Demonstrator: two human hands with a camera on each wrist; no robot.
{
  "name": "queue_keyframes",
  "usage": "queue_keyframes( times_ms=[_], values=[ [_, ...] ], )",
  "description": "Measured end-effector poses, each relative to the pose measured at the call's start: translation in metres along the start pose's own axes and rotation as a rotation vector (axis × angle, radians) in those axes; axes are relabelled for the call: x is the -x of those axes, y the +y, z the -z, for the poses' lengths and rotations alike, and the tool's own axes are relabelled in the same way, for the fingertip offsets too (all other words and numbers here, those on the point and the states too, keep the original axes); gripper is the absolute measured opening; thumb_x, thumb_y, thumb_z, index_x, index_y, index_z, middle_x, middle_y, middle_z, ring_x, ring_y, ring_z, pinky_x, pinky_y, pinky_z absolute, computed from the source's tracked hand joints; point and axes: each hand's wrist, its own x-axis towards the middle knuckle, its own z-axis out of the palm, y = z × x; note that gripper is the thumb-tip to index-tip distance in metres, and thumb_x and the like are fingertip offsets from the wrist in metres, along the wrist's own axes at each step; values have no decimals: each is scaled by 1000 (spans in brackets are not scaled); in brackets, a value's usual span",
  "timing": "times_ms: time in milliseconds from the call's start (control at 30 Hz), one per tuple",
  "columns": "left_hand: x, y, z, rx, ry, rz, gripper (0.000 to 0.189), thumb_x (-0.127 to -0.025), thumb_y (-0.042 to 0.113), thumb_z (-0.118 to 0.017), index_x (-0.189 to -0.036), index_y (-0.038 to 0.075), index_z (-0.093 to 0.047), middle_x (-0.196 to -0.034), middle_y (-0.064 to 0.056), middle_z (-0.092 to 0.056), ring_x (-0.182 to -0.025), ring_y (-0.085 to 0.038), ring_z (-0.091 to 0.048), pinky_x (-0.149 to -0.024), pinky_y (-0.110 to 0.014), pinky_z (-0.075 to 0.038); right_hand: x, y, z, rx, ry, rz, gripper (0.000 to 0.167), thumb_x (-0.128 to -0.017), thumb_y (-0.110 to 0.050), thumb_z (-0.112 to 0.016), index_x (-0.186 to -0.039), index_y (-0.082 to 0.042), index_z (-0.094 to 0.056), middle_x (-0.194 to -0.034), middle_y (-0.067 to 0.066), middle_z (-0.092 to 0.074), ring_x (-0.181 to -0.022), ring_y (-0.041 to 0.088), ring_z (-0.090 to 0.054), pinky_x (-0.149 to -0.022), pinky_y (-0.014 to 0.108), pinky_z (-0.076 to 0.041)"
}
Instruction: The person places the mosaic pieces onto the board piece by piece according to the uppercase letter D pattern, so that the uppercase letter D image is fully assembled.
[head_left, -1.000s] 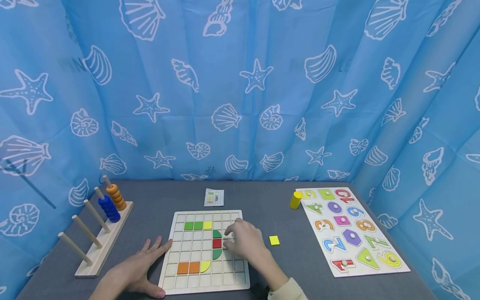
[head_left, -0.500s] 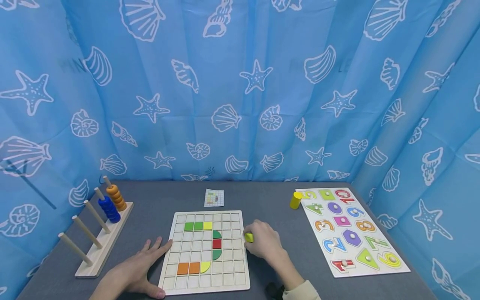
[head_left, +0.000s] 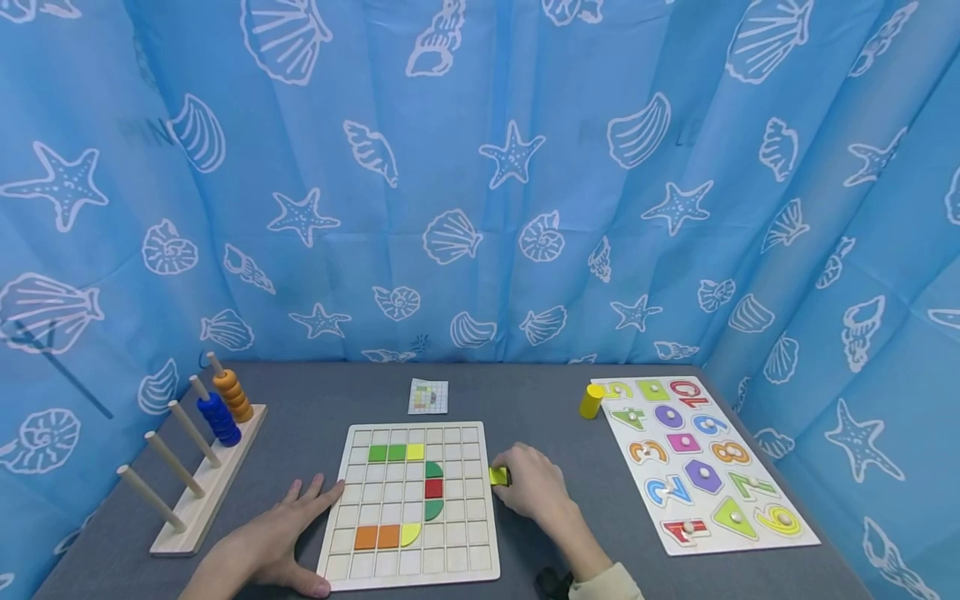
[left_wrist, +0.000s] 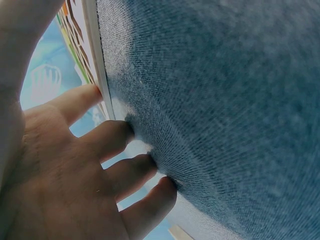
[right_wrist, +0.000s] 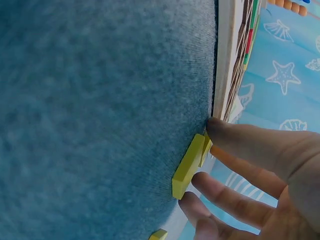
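A wooden grid board (head_left: 375, 575) lies on the table, bearing green, yellow, red and orange square and quarter-round tiles. My left hand (head_left: 270, 537) rests with spread fingers at its left side, index fingertip and thumb at the edge. In the left wrist view the left hand's fingers (left_wrist: 132, 175) reach down to the cloth. Just off the board's right edge, my right hand (head_left: 531, 483) pinches a small yellow tile (head_left: 498, 476) between thumb and index finger. Another yellow tile (right_wrist: 187, 167) shows beside its other fingertips in the right wrist view; in the head view the hand hides it.
A small pattern card (head_left: 428, 397) lies behind the board. To the left stands a wooden peg rack (head_left: 198, 508) with blue and orange rings. A yellow cylinder (head_left: 591, 401) stands by a number-and-shape puzzle board (head_left: 652, 521) at right. A blue curtain (head_left: 480, 317) backs the table.
My right hand has moved right, from over the board to beside its right edge, where a yellow tile shows in its fingers. It now covers the yellow tile on the table. The left hand stays put.
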Motion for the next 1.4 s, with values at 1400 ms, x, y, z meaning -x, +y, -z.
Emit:
queue_keyframes(
  times_ms=[1400],
  values=[
    [-1, 3, 3, 4, -18, 45, 131, -50, 58, -95, -160, 21, -35, -166, -28, -26, -150, -63, -13, -106, -84, -25, 2, -9, 2, -27, 32, 55, 18, -83, -11, -82, -101, -10, -81, -89, 3, -65, -71, 11, -52, -54, 29, -43]
  ],
)
